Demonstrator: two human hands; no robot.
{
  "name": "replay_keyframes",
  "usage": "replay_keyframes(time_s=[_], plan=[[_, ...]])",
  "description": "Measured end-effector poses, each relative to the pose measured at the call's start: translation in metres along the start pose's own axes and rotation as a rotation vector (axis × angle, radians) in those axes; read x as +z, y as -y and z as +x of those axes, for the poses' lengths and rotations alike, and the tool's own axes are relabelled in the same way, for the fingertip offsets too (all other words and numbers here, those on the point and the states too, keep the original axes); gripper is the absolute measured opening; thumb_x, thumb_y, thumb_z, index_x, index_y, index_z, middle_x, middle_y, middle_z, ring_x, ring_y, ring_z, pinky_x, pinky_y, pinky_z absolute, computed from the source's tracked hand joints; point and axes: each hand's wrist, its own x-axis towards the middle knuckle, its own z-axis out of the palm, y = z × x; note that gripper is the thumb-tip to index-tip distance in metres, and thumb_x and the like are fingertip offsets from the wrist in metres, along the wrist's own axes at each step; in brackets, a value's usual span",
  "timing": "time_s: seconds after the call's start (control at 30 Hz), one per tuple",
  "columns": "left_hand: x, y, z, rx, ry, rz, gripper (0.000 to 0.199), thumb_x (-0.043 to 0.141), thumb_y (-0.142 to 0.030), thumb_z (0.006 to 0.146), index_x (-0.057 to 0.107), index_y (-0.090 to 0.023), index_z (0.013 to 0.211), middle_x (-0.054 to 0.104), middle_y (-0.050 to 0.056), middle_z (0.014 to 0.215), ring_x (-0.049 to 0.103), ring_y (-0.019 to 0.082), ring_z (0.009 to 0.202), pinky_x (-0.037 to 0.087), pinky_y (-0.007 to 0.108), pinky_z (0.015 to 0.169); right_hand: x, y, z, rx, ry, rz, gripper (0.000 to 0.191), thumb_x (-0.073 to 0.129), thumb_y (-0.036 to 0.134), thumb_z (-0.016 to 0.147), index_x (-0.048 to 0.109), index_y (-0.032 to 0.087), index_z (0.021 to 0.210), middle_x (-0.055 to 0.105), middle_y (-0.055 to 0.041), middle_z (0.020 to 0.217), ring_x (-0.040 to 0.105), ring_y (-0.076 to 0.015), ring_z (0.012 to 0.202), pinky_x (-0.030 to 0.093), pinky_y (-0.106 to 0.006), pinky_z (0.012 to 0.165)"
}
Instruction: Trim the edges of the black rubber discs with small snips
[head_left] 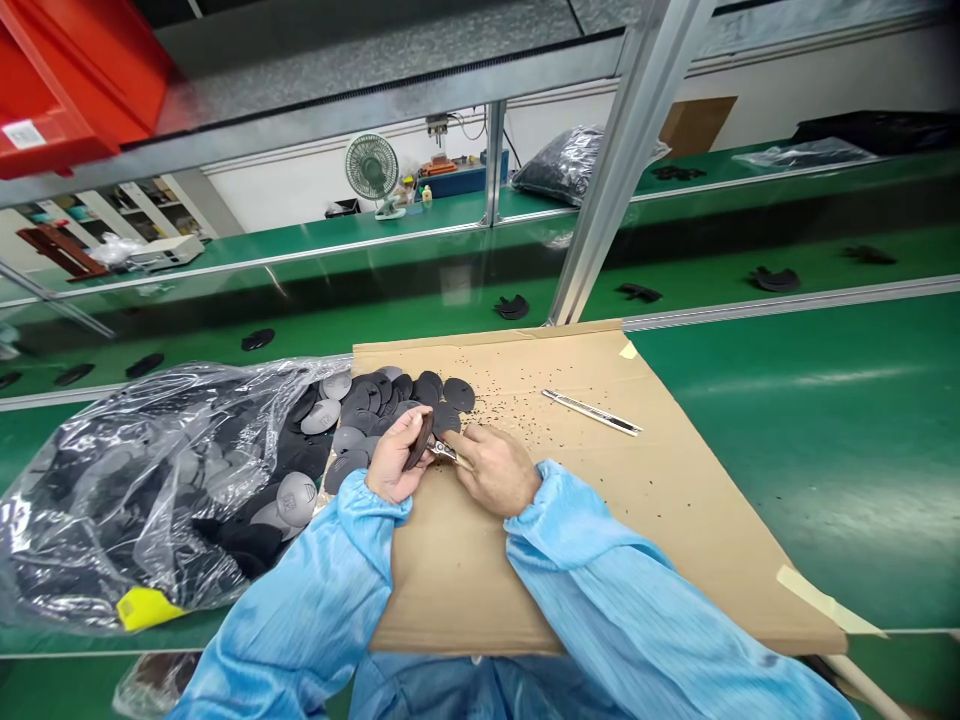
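Observation:
My left hand point(391, 466) is closed on a dark round plastic disc point(418, 442), tilted up on its edge. In my right hand point(496, 470) is a pair of nippers point(444, 450), with the metal head against or very near the disc's rim. The fingers wrap the pale handles, so most of the grip is hidden. Just beyond my hands lies a heap of black and grey discs point(320, 416) on a cardboard sheet point(450, 590). Tiny dark scraps point(517, 405) are scattered over the cardboard to the right of the heap.
A clear plastic bag point(97, 480) full of discs lies open at the left. A utility knife point(592, 412) rests on the cardboard. Behind runs a green conveyor belt point(420, 310) carrying spaced black parts. A metal post point(600, 220) rises beyond the cardboard; a red bin point(75, 80) is overhead left.

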Motion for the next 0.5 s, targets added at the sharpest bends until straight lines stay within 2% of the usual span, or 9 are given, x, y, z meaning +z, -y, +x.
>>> replay_keyframes(time_s=[0.13, 0.23, 0.37, 0.5], plan=[[0.001, 0.002, 0.0, 0.017, -0.059, 0.007, 0.034, 0.077, -0.028, 0.068, 0.06, -0.015, 0.094, 0.048, -0.003, 0.063, 0.042, 0.005, 0.048, 0.028, 0.014, 0.038, -0.001, 0.002, 0.0, 0.02, 0.042, -0.043, 0.026, 0.052, 0.016, 0.084, 0.06, 0.023, 0.108, 0.061, -0.0066, 0.092, 0.056, -0.0202, 0.081, 0.04, -0.028, 0.07], [0.002, 0.003, 0.0, 0.013, -0.07, 0.007, 0.034, 0.077, -0.028, 0.067, 0.061, -0.015, 0.094, 0.049, -0.003, 0.063, 0.041, 0.005, 0.047, 0.028, 0.014, 0.037, 0.006, 0.002, -0.001, 0.046, 0.009, -0.03, 0.028, 0.055, 0.015, 0.081, 0.061, 0.023, 0.107, 0.063, -0.0066, 0.09, 0.058, -0.0203, 0.078, 0.04, -0.027, 0.066], [0.004, 0.003, 0.001, 0.049, -0.06, -0.031, 0.034, 0.078, -0.029, 0.068, 0.06, -0.017, 0.095, 0.05, -0.003, 0.065, 0.041, 0.005, 0.045, 0.029, 0.016, 0.038, 0.019, -0.005, -0.001, 0.069, -0.175, 0.186, 0.03, 0.052, 0.014, 0.08, 0.061, 0.025, 0.107, 0.063, -0.004, 0.087, 0.059, -0.0194, 0.08, 0.044, -0.027, 0.07], [0.002, -0.002, 0.003, 0.116, -0.137, -0.09, 0.037, 0.079, -0.028, 0.067, 0.06, -0.019, 0.098, 0.061, 0.0, 0.078, 0.054, 0.009, 0.058, 0.041, 0.019, 0.048, 0.025, -0.023, 0.003, 0.239, -0.448, 0.377, 0.026, 0.05, 0.019, 0.083, 0.061, 0.021, 0.107, 0.064, -0.0062, 0.096, 0.059, -0.0212, 0.089, 0.046, -0.031, 0.079]])
